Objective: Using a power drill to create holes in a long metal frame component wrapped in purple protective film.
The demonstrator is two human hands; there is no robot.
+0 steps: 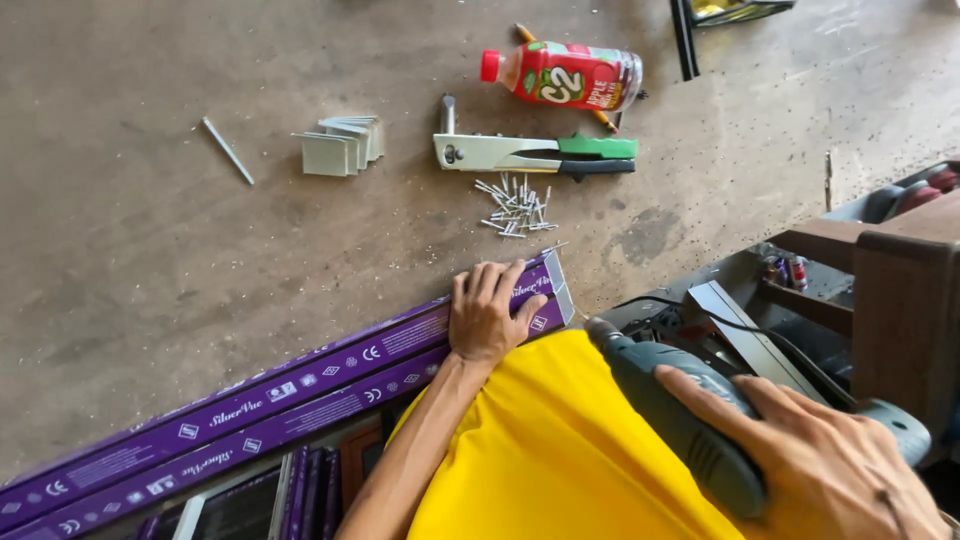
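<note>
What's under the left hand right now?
The left hand lies flat on the end of the purple-wrapped bars on the concrete floor. The patch beneath the palm is covered.

Purple profile; grey drill; red bottle; green-handled riveter.

A bare concrete floor fills most of the view, grey-brown, scuffed and speckled, with a darker stain near centre. Daylight falls evenly, brightest toward 1 o'clock. At 3 o'clock stands a dark brown wooden stool. At 12 o'clock, a black metal frame crosses the top edge. No walls or windows show.
</note>
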